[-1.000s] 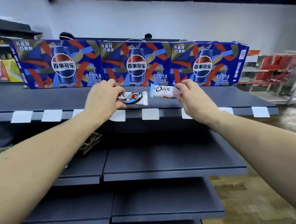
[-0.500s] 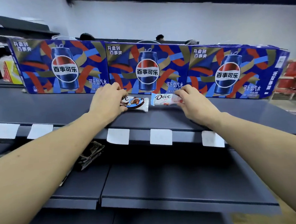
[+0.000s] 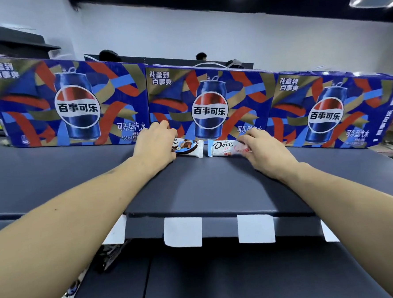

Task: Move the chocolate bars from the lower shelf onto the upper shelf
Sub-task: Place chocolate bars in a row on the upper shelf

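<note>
On the dark grey metal upper shelf [image 3: 216, 189], before blue cola cartons [image 3: 206, 106], two white-wrapped chocolate bars [image 3: 187, 146] [image 3: 223, 147] lie end to end. The left hand [image 3: 155, 144] and right hand [image 3: 265, 148] each grip one bar, unreleased. Wrappers [image 3: 71, 292] on the lower shelf [image 3: 245, 279] suggest more bars remain.

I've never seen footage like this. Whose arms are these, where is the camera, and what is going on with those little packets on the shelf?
No machine here: a person wears a camera on the head, looking forward and down, so you see their own bare arms. The left hand holds a Dove bar with a dark picture; the right hand pinches a white and pink Dove bar. Both bars lie on the dark upper shelf, in front of three blue Pepsi gift boxes. Blank white price tags hang along the shelf's edge.
</note>
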Motion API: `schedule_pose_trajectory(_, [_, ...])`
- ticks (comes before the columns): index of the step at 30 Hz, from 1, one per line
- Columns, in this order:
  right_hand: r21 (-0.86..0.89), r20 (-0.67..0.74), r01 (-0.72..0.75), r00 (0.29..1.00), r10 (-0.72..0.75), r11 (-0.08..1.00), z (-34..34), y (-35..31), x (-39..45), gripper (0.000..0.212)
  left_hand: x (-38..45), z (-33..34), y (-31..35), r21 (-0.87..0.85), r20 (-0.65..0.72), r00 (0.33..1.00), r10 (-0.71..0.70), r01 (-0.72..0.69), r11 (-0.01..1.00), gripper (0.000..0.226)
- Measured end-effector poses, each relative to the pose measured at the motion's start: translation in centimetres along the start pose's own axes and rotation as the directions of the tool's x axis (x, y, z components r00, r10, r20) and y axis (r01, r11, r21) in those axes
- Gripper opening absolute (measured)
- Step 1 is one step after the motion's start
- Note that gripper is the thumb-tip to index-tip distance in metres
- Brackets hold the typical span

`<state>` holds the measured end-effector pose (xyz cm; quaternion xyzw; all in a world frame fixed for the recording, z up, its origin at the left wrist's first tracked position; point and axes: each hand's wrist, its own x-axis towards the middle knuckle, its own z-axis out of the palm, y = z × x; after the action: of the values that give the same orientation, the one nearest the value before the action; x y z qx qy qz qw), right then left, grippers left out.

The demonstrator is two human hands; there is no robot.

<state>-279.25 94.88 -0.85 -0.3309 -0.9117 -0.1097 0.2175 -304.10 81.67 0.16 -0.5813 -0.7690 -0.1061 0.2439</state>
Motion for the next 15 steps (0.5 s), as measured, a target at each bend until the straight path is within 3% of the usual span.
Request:
schedule_pose_trajectory(7, [-0.085, 0.017, -0.019, 1.000, 0.020, 0.996, 0.6, 0.1, 2.3, 0.035, 2.7, 1.2, -0.4, 0.065, 0.045, 0.999, 0.022, -0.025, 0.998, 0.044])
schedule_pose_trajectory(15, [-0.112, -0.026, -0.054, 0.998, 0.052, 0.992, 1.5, 0.9, 4.0, 0.027, 4.3, 2.9, -0.3, 0.072, -0.020, 0.999, 0.041, -0.040, 0.997, 0.041])
